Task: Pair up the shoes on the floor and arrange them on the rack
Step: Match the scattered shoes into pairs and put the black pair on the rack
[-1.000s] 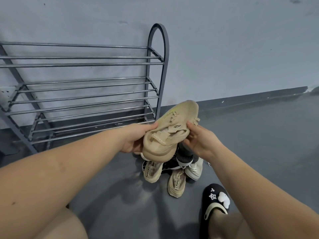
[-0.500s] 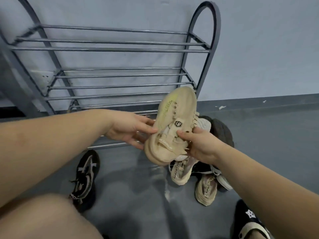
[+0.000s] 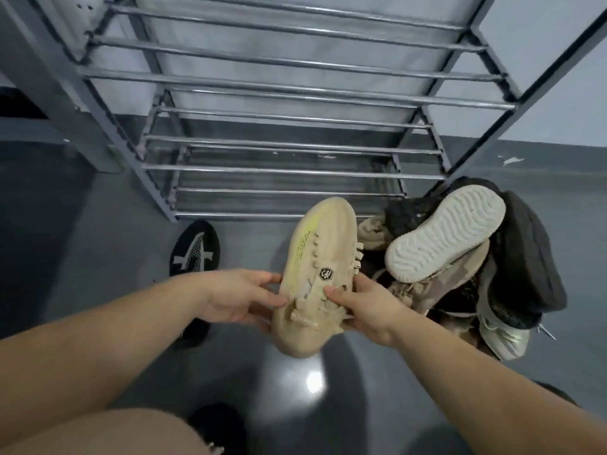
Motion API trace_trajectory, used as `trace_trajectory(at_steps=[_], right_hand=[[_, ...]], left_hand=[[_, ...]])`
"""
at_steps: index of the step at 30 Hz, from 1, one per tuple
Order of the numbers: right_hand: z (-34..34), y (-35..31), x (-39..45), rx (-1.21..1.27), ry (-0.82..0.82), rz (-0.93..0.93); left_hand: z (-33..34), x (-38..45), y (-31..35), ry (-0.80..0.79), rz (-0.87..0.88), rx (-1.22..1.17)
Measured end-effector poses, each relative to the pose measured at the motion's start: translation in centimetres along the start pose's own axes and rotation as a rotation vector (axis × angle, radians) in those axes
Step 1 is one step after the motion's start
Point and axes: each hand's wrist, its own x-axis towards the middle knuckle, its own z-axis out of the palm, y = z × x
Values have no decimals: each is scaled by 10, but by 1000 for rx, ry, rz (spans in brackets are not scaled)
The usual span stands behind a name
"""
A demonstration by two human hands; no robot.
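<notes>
Both hands grip the beige sneaker (image 3: pixel 320 274), left hand (image 3: pixel 241 298) and right hand (image 3: pixel 363 307) pinching its heel sides; shoe rack (image 3: pixel 292 169) just beyond, shelves bare; shoe pile (image 3: pixel 460 257) right.

pale grey wall (image 3: pixel 542 77) behind, darker grey band along its base (image 3: pixel 525 152) with a few white paint chips. floor (image 3: pixel 82 224) is glossy dark grey, bright light glare (image 3: pixel 315 382) reflected on it low centre, soft shadows around that. dark opening (image 3: pixel 19 103) at the left edge, contents too dim to tell.
</notes>
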Motion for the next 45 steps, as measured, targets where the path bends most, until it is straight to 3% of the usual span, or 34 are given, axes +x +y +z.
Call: trace_trajectory(at_steps=[7, 13, 21, 26, 31, 38, 42, 45], right_hand=[[36, 24, 62, -165, -1, 126], [69, 46, 107, -279, 122, 127], [103, 59, 130, -303, 138, 89], [113, 65, 126, -279, 102, 81], [103, 55, 103, -296, 22, 42], [56, 37, 71, -1335, 161, -209], [10, 19, 37, -1556, 303, -312], [-35, 8, 11, -1609, 462, -321]], left_hand=[[-40, 12, -59, 76, -73, -256], [-58, 18, -77, 227, -121, -329], [-68, 27, -94, 532, -92, -289], [-63, 26, -90, 604, -97, -217], [-54, 27, -86, 665, -44, 86], [-10, 41, -48, 605, 48, 950], [30, 58, -19, 559, 115, 1328], [60, 75, 6, 534, 144, 1470]])
